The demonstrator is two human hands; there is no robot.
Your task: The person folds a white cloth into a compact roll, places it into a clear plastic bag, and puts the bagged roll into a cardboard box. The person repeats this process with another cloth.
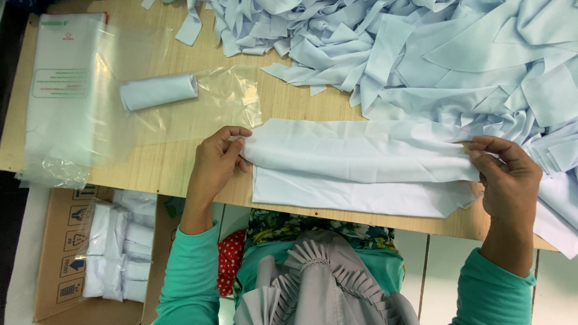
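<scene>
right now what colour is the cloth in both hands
Pale blue cloth, clearest in the head view.

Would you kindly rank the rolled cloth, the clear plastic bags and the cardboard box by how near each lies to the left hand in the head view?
From the left hand:
1. Rolled cloth: up and to the left on the table, nearest.
2. Clear plastic bags: farther left, at the table's left end.
3. Cardboard box: below the table edge, on the floor, about as far as the bags; too close to call.

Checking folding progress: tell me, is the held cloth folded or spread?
Folded: the pale blue cloth lies doubled lengthwise, both hands pinching its ends.
</scene>
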